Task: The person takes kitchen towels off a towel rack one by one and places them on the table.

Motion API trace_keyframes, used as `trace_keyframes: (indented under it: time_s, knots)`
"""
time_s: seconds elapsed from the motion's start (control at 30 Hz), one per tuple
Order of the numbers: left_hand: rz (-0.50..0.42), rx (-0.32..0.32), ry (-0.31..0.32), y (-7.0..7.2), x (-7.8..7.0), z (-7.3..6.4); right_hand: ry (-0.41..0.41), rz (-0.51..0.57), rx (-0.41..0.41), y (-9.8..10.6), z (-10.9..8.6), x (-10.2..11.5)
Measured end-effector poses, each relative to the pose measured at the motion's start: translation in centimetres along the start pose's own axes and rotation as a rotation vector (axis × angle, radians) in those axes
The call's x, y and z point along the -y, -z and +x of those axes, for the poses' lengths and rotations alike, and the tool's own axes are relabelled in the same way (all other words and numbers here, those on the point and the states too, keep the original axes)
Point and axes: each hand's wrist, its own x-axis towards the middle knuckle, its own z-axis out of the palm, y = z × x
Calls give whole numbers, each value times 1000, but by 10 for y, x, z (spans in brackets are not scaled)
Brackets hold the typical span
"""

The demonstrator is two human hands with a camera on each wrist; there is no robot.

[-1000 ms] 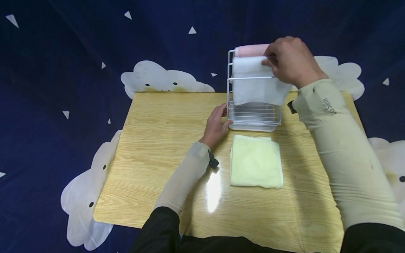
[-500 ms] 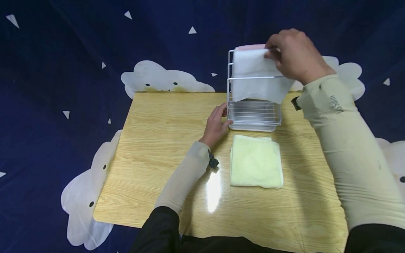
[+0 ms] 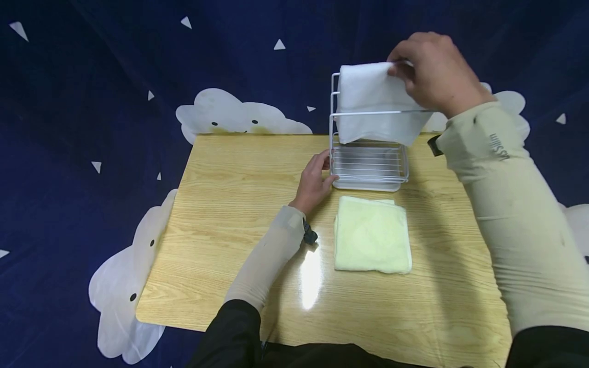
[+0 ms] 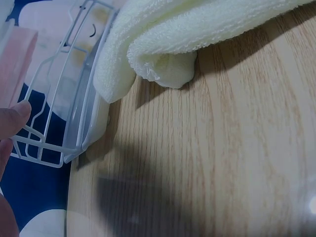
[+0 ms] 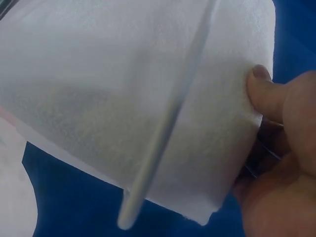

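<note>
A white wire rack with a shallow white tray at its base stands at the table's far edge. My left hand grips the lower left side of the rack, with its thumb on the wire in the left wrist view. Above the lower shelf hangs a folded white towel, its top right edge pinched by my right hand. A rack bar crosses in front of that towel in the right wrist view. Part of a pink towel shows in the rack in the left wrist view; the white towel hides it from above.
A folded pale yellow towel lies on the wooden table just in front of the rack. Dark blue cloth with white clouds surrounds the table.
My right hand has lifted the white towel up and slightly to the right, so it now covers the pink towel in the head view. My left hand has stayed on the rack.
</note>
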Motion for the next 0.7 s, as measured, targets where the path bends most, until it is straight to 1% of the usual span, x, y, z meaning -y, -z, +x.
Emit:
trace_keyframes:
  time_s: [0.17, 0.43, 0.7]
  knots:
    - [1, 7, 4, 0, 0, 0, -10, -3, -5, 6, -1, 3]
    - [-28, -6, -6, -2, 0, 2, -19, -19, -19, 18, -1, 8]
    - [-28, -7, -12, -2, -1, 2, -14, -16, -53, 26, -3, 10]
